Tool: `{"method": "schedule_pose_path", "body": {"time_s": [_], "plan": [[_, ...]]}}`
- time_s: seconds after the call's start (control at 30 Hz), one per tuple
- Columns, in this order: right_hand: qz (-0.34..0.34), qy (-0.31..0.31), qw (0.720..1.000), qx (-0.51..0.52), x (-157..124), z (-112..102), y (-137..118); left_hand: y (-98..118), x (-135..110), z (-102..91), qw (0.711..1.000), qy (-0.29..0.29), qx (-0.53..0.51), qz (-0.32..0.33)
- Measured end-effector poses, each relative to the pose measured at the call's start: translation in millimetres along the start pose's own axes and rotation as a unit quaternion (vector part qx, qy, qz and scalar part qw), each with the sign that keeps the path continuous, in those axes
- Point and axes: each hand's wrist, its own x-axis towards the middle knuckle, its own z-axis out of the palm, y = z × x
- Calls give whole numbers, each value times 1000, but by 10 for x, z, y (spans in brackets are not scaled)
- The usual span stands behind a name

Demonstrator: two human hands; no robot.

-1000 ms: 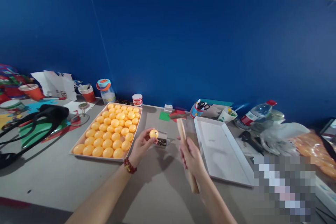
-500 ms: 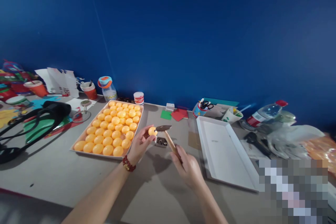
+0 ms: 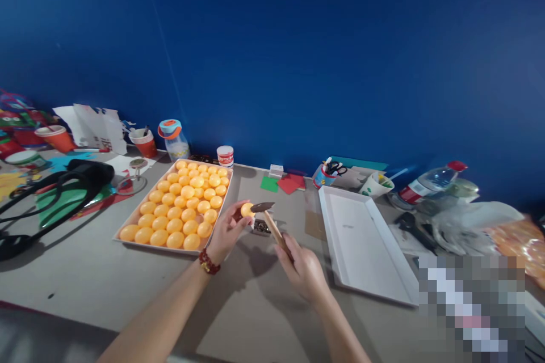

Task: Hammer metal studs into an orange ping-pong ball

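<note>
grey table (image 3: 85, 289): ball (image 3: 246, 210) and hammer (image 3: 263, 207) held between full tray (image 3: 157, 248) and white tray (image 3: 361, 238).

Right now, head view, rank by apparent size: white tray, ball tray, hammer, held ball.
1. white tray and ball tray: look alike, so tied.
2. hammer.
3. held ball.
</note>
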Motion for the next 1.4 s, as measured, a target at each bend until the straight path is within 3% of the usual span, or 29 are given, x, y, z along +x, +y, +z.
{"method": "schedule_pose_path", "body": {"time_s": [0.53, 0.73, 0.97, 1.13, 1.4], "plan": [[42, -23, 997, 59, 13, -25, -7, 22, -1, 16, 998, -16, -56, -12], [102, 19, 984, 143, 15, -70, 51, -12, -14, 35, 993, -7, -115, -34], [137, 30, 978, 157, 24, -15, 169, 1, -35, 66, 978, -8, -191, -87], [131, 63, 978, 148, 69, 46, 207, 7, -39, 77, 974, -5, -201, -106], [120, -19, 992, 34, 378, 78, 100, 32, -97, 119, 988, 16, -138, -66]]}}
